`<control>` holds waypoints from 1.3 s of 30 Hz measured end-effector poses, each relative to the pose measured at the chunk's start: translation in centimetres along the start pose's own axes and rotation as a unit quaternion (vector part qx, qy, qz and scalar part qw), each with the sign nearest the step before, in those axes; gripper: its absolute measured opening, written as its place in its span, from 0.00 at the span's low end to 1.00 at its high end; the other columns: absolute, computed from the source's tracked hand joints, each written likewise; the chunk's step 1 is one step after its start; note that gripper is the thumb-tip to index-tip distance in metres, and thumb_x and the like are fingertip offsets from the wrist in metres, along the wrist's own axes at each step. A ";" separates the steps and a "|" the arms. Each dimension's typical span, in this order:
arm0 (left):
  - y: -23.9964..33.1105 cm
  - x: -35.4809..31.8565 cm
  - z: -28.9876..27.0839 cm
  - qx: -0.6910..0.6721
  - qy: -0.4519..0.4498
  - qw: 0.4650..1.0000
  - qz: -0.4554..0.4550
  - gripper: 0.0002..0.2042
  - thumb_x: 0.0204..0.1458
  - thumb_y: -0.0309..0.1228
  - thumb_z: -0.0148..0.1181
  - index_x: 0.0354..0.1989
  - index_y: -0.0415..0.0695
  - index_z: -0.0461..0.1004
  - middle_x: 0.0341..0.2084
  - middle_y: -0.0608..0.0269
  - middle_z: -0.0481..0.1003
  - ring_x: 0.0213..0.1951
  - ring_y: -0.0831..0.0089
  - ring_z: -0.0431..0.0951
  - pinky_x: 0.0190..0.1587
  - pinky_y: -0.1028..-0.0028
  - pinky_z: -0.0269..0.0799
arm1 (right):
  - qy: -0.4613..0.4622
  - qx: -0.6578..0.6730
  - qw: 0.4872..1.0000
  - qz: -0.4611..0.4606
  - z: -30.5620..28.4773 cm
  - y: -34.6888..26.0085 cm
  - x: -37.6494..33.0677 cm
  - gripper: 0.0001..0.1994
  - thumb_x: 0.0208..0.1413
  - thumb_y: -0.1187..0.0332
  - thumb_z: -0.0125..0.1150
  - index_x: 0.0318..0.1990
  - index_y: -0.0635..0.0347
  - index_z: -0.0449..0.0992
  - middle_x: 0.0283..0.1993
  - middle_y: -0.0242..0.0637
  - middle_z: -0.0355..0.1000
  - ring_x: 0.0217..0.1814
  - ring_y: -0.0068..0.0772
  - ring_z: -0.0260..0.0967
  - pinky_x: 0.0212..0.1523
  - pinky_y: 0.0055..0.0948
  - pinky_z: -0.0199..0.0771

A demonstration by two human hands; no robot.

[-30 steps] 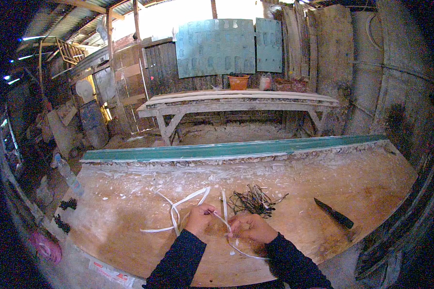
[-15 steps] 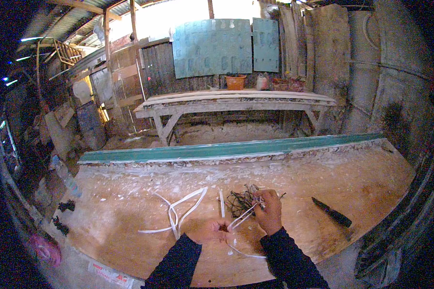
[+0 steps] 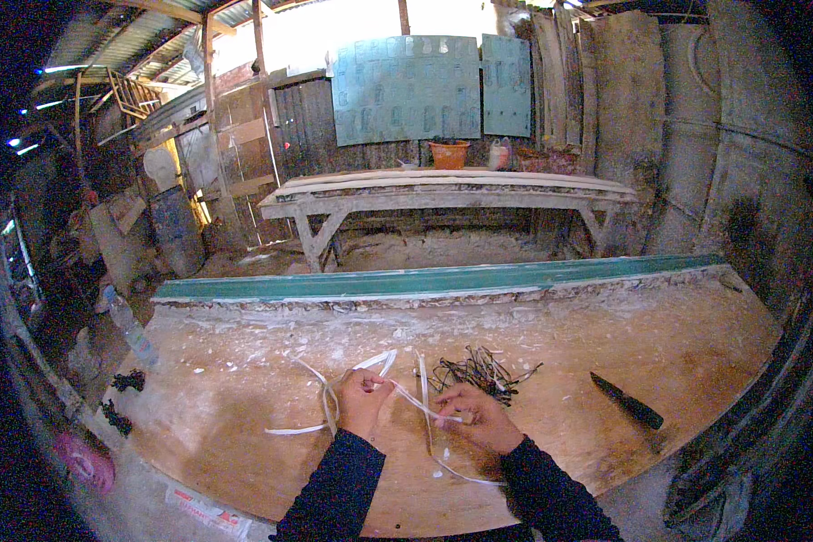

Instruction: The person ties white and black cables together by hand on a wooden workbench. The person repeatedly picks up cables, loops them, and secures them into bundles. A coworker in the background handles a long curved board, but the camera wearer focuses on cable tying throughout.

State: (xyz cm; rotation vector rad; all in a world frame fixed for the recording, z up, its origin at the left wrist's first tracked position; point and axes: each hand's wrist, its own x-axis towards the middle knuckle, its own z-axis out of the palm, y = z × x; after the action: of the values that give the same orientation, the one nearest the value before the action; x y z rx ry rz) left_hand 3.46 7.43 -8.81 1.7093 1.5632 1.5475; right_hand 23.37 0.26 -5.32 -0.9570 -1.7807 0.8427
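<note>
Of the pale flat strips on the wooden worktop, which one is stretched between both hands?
The pale strip running from the left hand to the right hand. The other pale strips lie loose on the wooden worktop, unheld.

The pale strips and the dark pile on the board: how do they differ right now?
The pale strips are whitish, long, flat and curved, spread loosely; the dark pile is blackish, thin, short pieces tangled in one clump. One pale strip runs between the left hand and right hand; the dark pile lies untouched beyond the right hand. Both rest on the same wooden board.
</note>
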 end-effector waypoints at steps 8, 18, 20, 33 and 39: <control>-0.8 -0.4 1.0 -0.123 -0.063 0.989 -0.044 0.04 0.34 0.24 0.62 0.18 0.40 0.72 0.15 0.65 0.68 0.21 0.77 0.67 0.24 0.79 0.63 | -0.134 0.033 0.989 -0.053 0.4 -0.1 0.2 0.09 0.40 0.69 0.62 0.32 0.56 0.76 0.40 0.36 0.69 0.47 0.32 0.62 0.48 0.29 0.59; 1.3 -2.4 0.8 -0.214 -0.399 0.889 0.058 0.04 0.39 0.24 0.59 0.22 0.40 0.70 0.21 0.67 0.69 0.26 0.78 0.69 0.28 0.79 0.63 | 0.105 -0.039 0.992 0.056 -0.7 3.3 0.3 0.05 0.39 0.77 0.59 0.23 0.61 0.69 0.27 0.33 0.70 0.32 0.24 0.67 0.33 0.22 0.65; 1.8 -3.0 1.1 -0.275 -0.493 0.824 0.046 0.05 0.40 0.26 0.59 0.24 0.40 0.70 0.21 0.68 0.68 0.26 0.79 0.67 0.29 0.80 0.62 | 0.153 -0.109 0.980 0.069 -1.1 3.6 0.6 0.04 0.39 0.78 0.58 0.22 0.61 0.68 0.24 0.32 0.69 0.29 0.24 0.66 0.30 0.22 0.65; 3.4 -2.1 0.1 -0.131 -0.307 0.942 -0.035 0.08 0.40 0.29 0.61 0.19 0.42 0.68 0.15 0.74 0.65 0.20 0.86 0.62 0.23 0.83 0.59 | 0.295 -0.262 0.919 -0.026 -2.0 1.8 1.0 0.04 0.39 0.72 0.59 0.26 0.57 0.75 0.28 0.38 0.68 0.33 0.34 0.66 0.31 0.28 0.65; 0.8 -0.7 0.5 -0.110 -0.099 0.984 -0.101 0.06 0.38 0.27 0.62 0.18 0.40 0.70 0.13 0.72 0.66 0.17 0.85 0.62 0.20 0.83 0.58 | 0.106 -0.149 0.981 -0.060 -1.4 1.7 0.6 0.04 0.41 0.71 0.59 0.27 0.57 0.75 0.36 0.38 0.67 0.41 0.36 0.64 0.42 0.29 0.64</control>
State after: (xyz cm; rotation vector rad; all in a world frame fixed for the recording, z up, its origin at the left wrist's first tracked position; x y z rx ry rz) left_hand 4.42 6.78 -8.70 1.4836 1.3656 1.3492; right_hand 24.93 1.72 -6.03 -1.0750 -1.7864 0.3882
